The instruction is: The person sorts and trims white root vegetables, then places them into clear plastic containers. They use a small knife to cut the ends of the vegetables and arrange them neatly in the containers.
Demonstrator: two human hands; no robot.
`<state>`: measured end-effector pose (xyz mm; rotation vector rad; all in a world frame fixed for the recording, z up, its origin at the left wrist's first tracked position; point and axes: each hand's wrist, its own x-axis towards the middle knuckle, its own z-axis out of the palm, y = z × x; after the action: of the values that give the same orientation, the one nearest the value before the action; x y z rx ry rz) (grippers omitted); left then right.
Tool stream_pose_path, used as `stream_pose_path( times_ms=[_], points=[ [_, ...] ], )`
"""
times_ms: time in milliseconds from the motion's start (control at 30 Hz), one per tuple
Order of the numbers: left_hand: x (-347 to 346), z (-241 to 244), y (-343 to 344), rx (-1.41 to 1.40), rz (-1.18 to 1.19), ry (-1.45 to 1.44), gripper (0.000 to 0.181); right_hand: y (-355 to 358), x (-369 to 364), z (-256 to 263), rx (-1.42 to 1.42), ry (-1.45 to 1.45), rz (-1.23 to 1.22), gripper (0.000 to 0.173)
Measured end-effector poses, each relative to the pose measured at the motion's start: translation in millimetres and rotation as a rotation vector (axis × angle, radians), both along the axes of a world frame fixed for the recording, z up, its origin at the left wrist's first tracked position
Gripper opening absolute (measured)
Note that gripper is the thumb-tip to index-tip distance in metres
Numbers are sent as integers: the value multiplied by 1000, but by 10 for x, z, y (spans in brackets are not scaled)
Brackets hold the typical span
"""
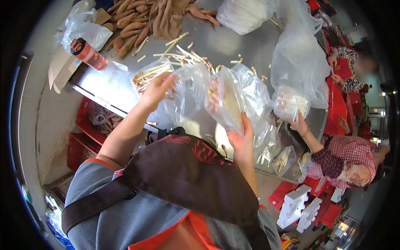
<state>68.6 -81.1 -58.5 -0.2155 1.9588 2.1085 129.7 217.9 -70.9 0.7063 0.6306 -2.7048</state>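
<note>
My right hand (pixel 242 134) grips the lower edge of a clear plastic pack (pixel 223 97), tilted up, with pinkish pieces inside. My left hand (pixel 157 90), slightly blurred, is at a clear plastic tray (pixel 136 78) filled with pale stalks with reddish-brown ends. Whether its fingers hold the tray or only touch it is not clear. Between my hands spreads a thin clear plastic bag (pixel 193 81). Loose pale stalks (pixel 187 56) lie just beyond on the metal table (pixel 225 43). More crumpled clear plastic (pixel 253 87) lies right of the pack.
Long brown tubers (pixel 128 25) and a brown cloth (pixel 165 18) lie at the back. A pink bottle (pixel 89 54) stands at the left edge, near a cardboard box (pixel 62 68). At right, a co-worker's hand (pixel 300 125) holds a wrapped tray (pixel 289 103). Red crates (pixel 90 122) stand below left.
</note>
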Motion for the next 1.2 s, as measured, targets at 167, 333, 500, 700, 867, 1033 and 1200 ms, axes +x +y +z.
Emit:
stream_pose_path(
  times_ms=[167, 333, 500, 700, 867, 1033, 1200],
  points=[
    [-45, -68, 357, 149, -195, -102, 30, -470, 86, 568, 503, 475, 187, 51],
    [-220, 15, 489, 138, -365, -69, 29, -436, -256, -31, 437, 469, 356, 46],
    [-101, -432, 160, -467, -351, 290, 23, -137, -359, -643, 342, 80, 357, 37],
    [268, -442, 127, -928, -65, 462, 13, -56, -281, -769, 457, 44, 256, 27],
    [476, -248, 222, -627, -109, 407, 15, -164, -169, -821, 512, 23, 109, 26],
    [626, -261, 382, -221, -348, 180, 28, -217, -163, -980, 553, 2, 2, 26],
    [537, 45, 471, 187, -499, -75, 26, -382, -151, -832, 464, -23, -36, 28]
  ],
)
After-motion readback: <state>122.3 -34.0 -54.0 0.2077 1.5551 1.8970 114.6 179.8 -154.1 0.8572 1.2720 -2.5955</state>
